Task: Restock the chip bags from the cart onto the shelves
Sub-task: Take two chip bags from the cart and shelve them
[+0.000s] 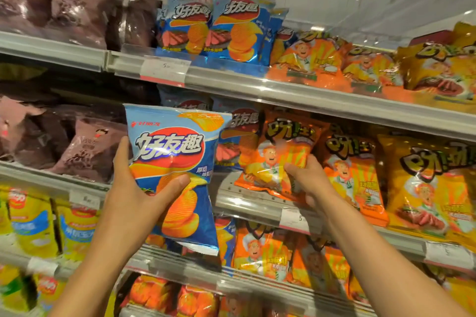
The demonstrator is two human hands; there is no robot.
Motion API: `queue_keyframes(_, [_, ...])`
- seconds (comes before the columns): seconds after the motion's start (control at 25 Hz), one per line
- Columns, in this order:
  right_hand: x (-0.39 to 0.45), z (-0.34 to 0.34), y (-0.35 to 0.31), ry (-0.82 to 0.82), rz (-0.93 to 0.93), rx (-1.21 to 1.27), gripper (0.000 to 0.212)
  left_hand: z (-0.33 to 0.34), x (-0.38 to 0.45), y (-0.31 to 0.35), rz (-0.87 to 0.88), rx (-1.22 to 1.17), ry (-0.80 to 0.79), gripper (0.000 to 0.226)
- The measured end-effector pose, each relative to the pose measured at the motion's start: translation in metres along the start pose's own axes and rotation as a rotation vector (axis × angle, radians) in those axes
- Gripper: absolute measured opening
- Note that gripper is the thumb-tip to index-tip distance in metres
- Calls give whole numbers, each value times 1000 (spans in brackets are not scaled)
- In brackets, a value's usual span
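My left hand (134, 188) grips a blue chip bag (177, 152) with red-and-white lettering, held upright in front of the middle shelf (247, 203). Thumb lies across the bag's front, fingers wrap behind its left edge. My right hand (306, 180) grips the lower right side of an orange chip bag (275, 157) with a cartoon chef, which sits tilted at the front of the middle shelf. Behind both bags stands another blue bag (239, 131) on that shelf. The cart is out of view.
The top shelf (231, 79) holds blue bags (213, 28) and orange and yellow bags (360, 64). Dark purple bags (64, 7) fill the left side. Yellow bags (425, 182) stand at the right; yellow-blue bags (33, 224) and orange bags (270, 252) fill lower shelves.
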State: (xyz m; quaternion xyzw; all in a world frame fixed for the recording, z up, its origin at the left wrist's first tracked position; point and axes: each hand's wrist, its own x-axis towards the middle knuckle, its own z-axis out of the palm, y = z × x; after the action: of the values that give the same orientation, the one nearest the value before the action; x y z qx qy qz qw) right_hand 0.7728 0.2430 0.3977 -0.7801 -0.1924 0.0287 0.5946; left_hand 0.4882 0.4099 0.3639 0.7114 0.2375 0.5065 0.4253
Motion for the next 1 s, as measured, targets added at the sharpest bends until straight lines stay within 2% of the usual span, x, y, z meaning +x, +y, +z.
queue_keyframes(0.12, [-1, -12, -2, -68, -96, -201, 34, 32, 18, 8, 20, -7, -47, 127])
queue_keyframes(0.32, [1, -32, -1, -120, -81, -222, 33, 90, 64, 12, 79, 53, -165, 133])
queue_keyframes(0.4, [3, -36, 2, -132, -58, -239, 41, 107, 84, 8, 80, 123, -190, 130])
queue_keyframes(0.48, [2, -41, 4, -124, -50, -258, 58, 122, 101, 4, 57, 136, -198, 126])
queue_keyframes(0.6, [-2, -38, 6, -94, -108, -368, 72, 136, 114, -3, -1, 234, -169, 121])
queue_keyframes(0.8, [-7, -36, 4, -76, -153, -437, 81, 145, 100, -17, -92, 259, -234, 139])
queue_keyframes(0.88, [-9, -37, 2, -61, -160, -462, 77, 147, 94, -20, -103, 253, -220, 138])
queue_keyframes(1.0, [-10, -39, 0, -63, -166, -494, 55, 146, 91, -16, -124, 259, -246, 136])
